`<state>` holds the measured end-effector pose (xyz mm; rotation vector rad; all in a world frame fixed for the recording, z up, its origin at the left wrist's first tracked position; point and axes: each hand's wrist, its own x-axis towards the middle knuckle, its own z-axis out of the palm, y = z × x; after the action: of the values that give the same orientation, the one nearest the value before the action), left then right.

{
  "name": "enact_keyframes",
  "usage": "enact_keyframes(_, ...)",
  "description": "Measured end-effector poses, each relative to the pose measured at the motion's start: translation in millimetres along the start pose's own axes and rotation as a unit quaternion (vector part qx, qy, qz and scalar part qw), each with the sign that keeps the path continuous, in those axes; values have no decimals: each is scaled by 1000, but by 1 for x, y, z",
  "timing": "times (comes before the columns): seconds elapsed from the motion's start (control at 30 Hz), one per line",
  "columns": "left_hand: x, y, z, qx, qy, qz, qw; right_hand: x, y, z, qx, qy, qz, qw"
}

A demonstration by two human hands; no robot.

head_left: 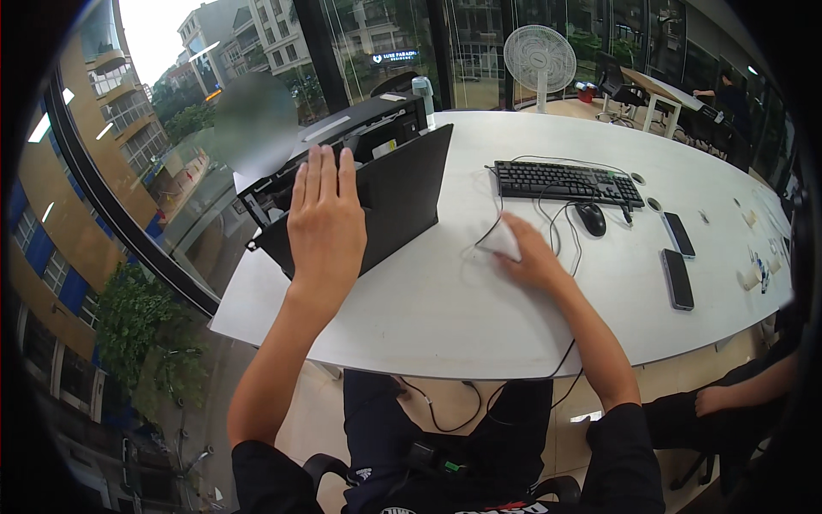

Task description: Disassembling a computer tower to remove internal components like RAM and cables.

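Note:
My left hand (327, 223) lies with straight fingers over the upper edge of a flat black panel (407, 193) on the left part of the table. The panel leans upright against the front of a black boxy machine (370, 122), which looks like a printer, its inner parts showing behind. My right hand (538, 255) is low over the table, right of the panel. Its fingers are curled and slightly blurred around a whitish patch, whose kind I cannot make out. A thin black cable (490, 231) runs beside those fingertips.
On the white table (411, 330), a black keyboard (561, 182) and black mouse (591, 219) lie amid loose cables. Two dark phones (676, 278) lie farther right. A bottle (423, 96) stands behind the machine. Another person's hand (715, 400) rests at lower right. A white fan (540, 60) stands beyond.

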<state>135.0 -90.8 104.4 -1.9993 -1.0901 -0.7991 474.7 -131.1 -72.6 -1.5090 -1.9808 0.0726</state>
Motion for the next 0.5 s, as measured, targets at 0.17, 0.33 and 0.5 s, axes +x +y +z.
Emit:
enact_keyframes(0.17, -14, 19, -37, -37, -93, 60, 993, -16, 85, -21, -81, 191, 109, 972)
enact_keyframes(0.33, -43, 52, -72, -102, -162, 112, 975, -28, 109, -47, -119, 240, 255, 929)
enact_keyframes(0.5, -85, 83, -55, -195, -240, 200, 930, -27, 105, -36, -111, 236, 276, 925)
